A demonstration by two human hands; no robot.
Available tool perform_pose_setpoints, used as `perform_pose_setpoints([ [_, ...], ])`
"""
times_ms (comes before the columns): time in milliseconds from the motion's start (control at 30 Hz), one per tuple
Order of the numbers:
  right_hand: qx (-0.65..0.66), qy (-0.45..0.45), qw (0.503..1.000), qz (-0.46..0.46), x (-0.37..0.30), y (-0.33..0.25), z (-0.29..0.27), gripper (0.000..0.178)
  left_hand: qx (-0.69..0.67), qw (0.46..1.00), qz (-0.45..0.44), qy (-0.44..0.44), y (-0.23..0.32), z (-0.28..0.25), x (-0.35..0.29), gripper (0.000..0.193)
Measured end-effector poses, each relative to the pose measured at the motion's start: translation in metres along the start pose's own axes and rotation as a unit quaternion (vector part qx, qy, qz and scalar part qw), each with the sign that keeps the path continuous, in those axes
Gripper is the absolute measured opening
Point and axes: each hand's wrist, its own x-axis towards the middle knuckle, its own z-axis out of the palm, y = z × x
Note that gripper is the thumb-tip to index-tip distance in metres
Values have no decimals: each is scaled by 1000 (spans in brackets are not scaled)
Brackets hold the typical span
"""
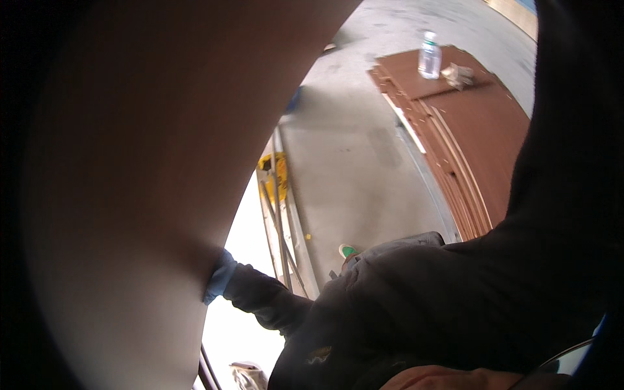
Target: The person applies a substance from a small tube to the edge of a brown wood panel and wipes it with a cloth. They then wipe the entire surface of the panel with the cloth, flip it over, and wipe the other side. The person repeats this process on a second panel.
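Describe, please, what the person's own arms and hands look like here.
The left hand wears a light-blue glove, only partly visible. The left sleeve is long, very dark and creased near the wrist. The right sleeve is similarly dark, its detail lost in shadow; the right hand is not in view. No markings can be made out on either sleeve.
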Motion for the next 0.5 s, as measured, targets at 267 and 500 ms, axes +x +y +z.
perform_pose_setpoints([
  [267, 135, 62, 986, -73, 63, 24, 169, 55, 79, 994, 60, 48, -22, 5, 55, 65],
  [500, 212, 93, 965, -126, 124, 72, 319, 58, 125, 986, 64, 93, -95, 20, 123, 63],
])
